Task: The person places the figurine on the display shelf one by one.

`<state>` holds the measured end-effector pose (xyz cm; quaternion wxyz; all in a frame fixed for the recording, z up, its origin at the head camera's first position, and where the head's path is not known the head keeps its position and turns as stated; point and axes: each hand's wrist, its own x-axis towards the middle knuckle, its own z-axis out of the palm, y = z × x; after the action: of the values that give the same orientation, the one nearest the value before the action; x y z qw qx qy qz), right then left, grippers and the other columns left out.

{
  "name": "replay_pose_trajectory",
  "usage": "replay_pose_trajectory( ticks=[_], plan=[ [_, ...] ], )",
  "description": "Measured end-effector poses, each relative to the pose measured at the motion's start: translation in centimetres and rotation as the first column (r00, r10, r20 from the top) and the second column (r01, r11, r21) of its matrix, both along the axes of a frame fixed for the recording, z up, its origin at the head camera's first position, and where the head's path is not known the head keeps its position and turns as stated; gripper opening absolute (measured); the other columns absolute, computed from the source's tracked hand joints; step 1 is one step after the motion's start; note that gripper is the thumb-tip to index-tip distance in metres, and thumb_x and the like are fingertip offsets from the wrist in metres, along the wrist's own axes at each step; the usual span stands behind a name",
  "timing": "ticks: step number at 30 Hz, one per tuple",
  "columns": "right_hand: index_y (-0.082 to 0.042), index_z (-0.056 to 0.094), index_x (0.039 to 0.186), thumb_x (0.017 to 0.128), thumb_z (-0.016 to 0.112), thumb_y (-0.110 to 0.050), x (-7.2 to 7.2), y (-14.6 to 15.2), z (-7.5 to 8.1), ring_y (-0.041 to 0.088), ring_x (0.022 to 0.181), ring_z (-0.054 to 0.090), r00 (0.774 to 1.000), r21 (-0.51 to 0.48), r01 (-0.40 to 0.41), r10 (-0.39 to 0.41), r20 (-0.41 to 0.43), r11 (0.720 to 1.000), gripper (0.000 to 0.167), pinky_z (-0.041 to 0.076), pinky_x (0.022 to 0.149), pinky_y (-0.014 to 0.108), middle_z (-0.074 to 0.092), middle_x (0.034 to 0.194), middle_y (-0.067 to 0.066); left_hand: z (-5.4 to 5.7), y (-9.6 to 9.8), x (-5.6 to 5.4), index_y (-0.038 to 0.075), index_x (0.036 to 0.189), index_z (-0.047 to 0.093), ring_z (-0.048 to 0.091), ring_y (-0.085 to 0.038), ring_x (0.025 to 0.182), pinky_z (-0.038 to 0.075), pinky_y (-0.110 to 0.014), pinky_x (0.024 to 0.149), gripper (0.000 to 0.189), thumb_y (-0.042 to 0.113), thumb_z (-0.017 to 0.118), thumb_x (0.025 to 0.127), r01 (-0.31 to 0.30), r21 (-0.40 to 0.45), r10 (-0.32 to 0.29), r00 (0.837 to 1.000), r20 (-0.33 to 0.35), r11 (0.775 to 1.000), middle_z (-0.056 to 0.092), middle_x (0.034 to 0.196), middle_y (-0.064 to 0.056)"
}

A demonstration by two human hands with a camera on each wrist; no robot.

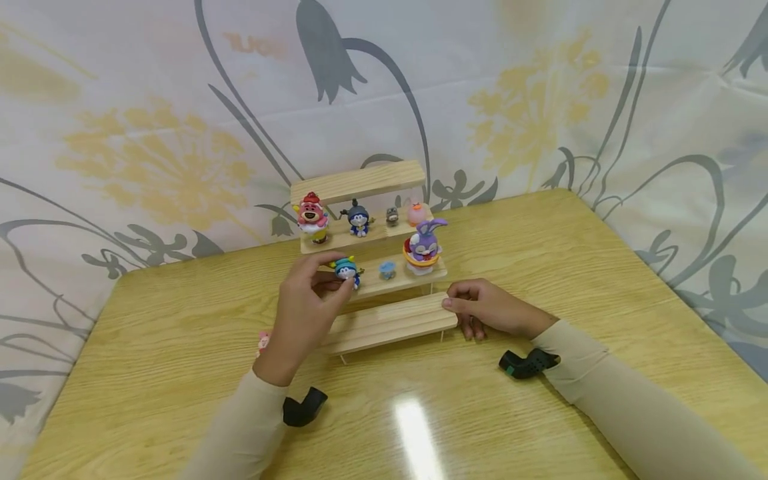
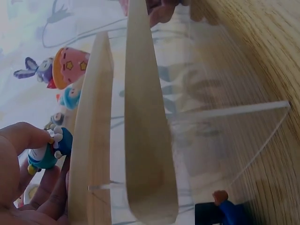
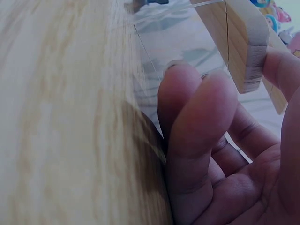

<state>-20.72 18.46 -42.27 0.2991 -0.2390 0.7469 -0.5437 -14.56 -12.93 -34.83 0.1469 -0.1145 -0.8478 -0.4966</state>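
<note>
My left hand point(image 1: 306, 303) pinches a small figurine point(image 1: 346, 269) with a teal hat between thumb and fingers. In the left wrist view the figurine's base meets or nearly meets a wooden shelf board point(image 2: 84, 140). On that same tier stand a small light-blue figurine point(image 1: 387, 269) and a purple rabbit figurine point(image 1: 423, 247) in an orange-rimmed cup. My right hand point(image 1: 495, 308) grips the right end of the lowest board point(image 1: 393, 321) of the stepped display stand, thumb on its top edge. Its other fingers curl beside the board's end, near the tabletop.
The tier behind holds a red bear figurine point(image 1: 312, 217), a dark-haired figurine point(image 1: 358, 220), a small grey figurine point(image 1: 392, 217) and a pink figurine point(image 1: 416, 213). Above it is the top board point(image 1: 360, 181). A pink figurine point(image 1: 263, 341) is partly hidden by my left wrist. Patterned cloth hangs behind.
</note>
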Motion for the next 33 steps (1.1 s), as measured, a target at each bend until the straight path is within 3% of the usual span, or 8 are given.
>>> replay_pose_trajectory(
  ticks=[16, 25, 33],
  plan=[
    [-0.004, 0.058, 0.098, 0.105, 0.052, -0.035, 0.1, -0.4, 0.1, 0.014, 0.048, 0.056, 1.0, 0.02, 0.014, -0.015, 0.007, 1.0, 0.033, 0.053, 0.045, 0.033, 0.061, 0.064, 0.009, -0.1, 0.9, -0.5, 0.003, 0.124, 0.064, 0.07, -0.02, 0.096, 0.061, -0.034, 0.082, 0.035, 0.007, 0.074, 0.091, -0.002, -0.08, 0.0, 0.999, -0.033, 0.997, 0.058, 0.117, -0.011],
    [-0.003, 0.058, 0.097, 0.105, 0.053, -0.034, 0.1, -0.1, 0.1, 0.015, 0.047, 0.056, 1.0, 0.026, 0.022, -0.022, 0.003, 0.999, 0.032, 0.053, 0.045, 0.033, 0.061, 0.064, 0.01, -0.4, 1.1, -0.8, 0.007, 0.121, 0.066, 0.067, -0.018, 0.093, 0.06, -0.032, 0.081, 0.032, 0.009, 0.075, 0.09, -0.005, -0.139, -0.004, 0.998, -0.063, 0.99, 0.06, 0.115, -0.01],
    [-0.003, 0.058, 0.097, 0.105, 0.052, -0.034, -0.2, 0.0, -0.2, 0.015, 0.048, 0.057, 1.0, 0.029, 0.021, -0.021, 0.001, 0.999, 0.032, 0.054, 0.046, 0.034, 0.061, 0.065, 0.01, -0.6, 1.1, -0.8, 0.007, 0.13, 0.062, 0.066, -0.02, 0.094, 0.059, -0.032, 0.081, 0.043, 0.008, 0.075, 0.089, -0.009, -0.179, -0.008, 0.995, -0.096, 0.984, 0.061, 0.115, -0.01]
  ],
)
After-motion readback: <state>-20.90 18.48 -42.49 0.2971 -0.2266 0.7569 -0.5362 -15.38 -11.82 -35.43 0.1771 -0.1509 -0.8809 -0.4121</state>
